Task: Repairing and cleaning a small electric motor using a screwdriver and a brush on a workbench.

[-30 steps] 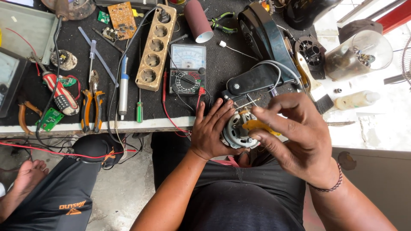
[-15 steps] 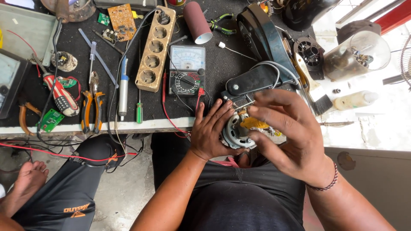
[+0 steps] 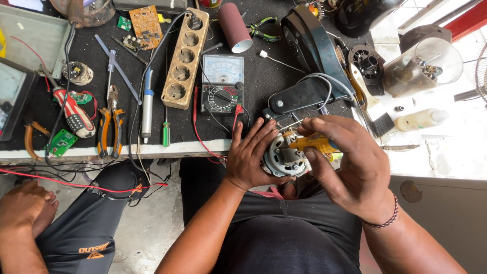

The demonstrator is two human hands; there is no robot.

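At bench edge, motor (image 3: 284,156) between fingers (image 3: 253,139)

Both forearms bare, no sleeves. Left hand (image 3: 251,157) without rings or watch. Right hand (image 3: 350,167) likewise; thin dark beaded bracelet (image 3: 380,221) at right wrist. Dark grey shirt (image 3: 289,238) over torso. Black shorts (image 3: 86,228) with small orange print.

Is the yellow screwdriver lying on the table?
No, the right hand holds the yellow screwdriver against the motor.
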